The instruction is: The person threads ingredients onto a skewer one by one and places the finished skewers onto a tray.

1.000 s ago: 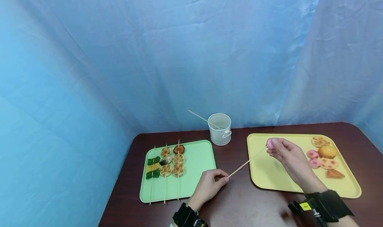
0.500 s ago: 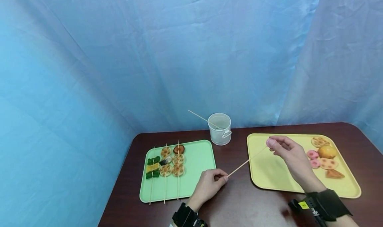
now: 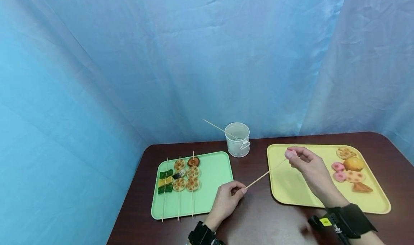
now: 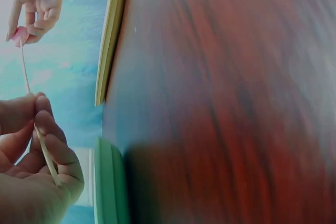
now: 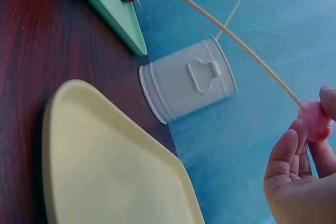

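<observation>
Between thumb and fingers, my left hand pinches the lower part of a thin wooden skewer, which slants up to the right. My right hand holds a small round pink food piece at the skewer's upper tip, above the yellow tray. In the right wrist view the tip meets the piece; how deep it goes inside is hidden. On the green tray beside my left hand lie several skewers bearing lotus root slices, a mushroom and green and yellow pieces.
A small white bucket with one skewer leaning in it stands at the table's back, between the trays. Pink pieces, a lotus slice, a yellow lump and a brown wedge lie on the yellow tray's right side.
My right hand has shifted slightly left with the pink piece, along the skewer's line. The left hand keeps its pinch and has barely moved.
</observation>
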Demonstrator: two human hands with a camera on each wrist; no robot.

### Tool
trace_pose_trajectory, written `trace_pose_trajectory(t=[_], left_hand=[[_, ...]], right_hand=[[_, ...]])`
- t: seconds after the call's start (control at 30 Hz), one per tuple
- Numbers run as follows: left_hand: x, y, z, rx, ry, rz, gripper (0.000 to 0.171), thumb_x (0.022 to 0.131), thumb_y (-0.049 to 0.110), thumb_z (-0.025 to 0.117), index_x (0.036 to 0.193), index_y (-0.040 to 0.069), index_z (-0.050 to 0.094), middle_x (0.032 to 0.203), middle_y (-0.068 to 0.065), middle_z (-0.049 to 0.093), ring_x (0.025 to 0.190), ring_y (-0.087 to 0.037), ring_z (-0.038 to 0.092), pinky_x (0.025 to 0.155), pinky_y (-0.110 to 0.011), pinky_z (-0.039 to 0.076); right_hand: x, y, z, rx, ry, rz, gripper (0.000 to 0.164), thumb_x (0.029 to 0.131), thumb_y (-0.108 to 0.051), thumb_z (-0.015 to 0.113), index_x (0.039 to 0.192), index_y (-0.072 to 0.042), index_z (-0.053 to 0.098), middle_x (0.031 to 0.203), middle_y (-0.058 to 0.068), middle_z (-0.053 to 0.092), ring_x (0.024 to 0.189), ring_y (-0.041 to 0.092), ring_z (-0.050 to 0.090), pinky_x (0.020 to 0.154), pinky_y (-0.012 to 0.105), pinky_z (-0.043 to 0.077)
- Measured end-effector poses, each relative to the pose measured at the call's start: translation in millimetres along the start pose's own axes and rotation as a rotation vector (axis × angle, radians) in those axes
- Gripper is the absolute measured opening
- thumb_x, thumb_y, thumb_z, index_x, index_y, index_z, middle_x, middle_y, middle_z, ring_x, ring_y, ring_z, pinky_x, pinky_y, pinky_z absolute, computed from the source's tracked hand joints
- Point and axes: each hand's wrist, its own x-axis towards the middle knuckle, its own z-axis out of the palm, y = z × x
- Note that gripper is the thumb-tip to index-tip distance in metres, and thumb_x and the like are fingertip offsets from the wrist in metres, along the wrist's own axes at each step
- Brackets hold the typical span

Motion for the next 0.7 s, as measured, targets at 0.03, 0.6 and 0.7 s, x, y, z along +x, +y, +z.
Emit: trace_pose_trajectory(t=[0.03, 0.6, 0.7], left_hand=[[0.2, 0.1, 1.4, -0.011, 0.004, 0.002, 0.008, 0.097, 0.012, 0.072, 0.093, 0.007, 0.077, 0.074, 0.011, 0.063, 0.065, 0.002, 0.053, 0.062, -0.019, 0.046], [-6.4, 3.3, 19.9, -0.21, 0.031, -0.111, 0.006, 0.094, 0.006, 0.074, 0.093, 0.0, 0.076, 0.073, 0.009, 0.061, 0.063, -0.002, 0.052, 0.058, -0.017, 0.042], [-5.9, 7.0, 22.4, -0.238, 0.034, -0.112, 0.007, 0.094, 0.006, 0.074, 0.093, -0.001, 0.076, 0.071, 0.009, 0.061, 0.061, -0.002, 0.052, 0.056, -0.017, 0.041]], right_hand=[[0, 0, 1, 0.051, -0.003, 0.005, 0.027, 0.102, -0.022, 0.068, 0.123, -0.007, 0.063, 0.107, -0.007, 0.069, 0.099, 0.008, 0.064, 0.085, 0.019, 0.053], [-5, -1, 13, 0.076, 0.079, -0.009, 0.022, 0.099, -0.023, 0.072, 0.111, -0.005, 0.065, 0.095, -0.005, 0.069, 0.086, 0.012, 0.062, 0.078, 0.02, 0.052], [-5, -2, 16, 0.016, 0.098, -0.002, 0.027, 0.099, -0.027, 0.073, 0.113, -0.005, 0.065, 0.096, -0.005, 0.068, 0.086, 0.011, 0.061, 0.078, 0.02, 0.051]])
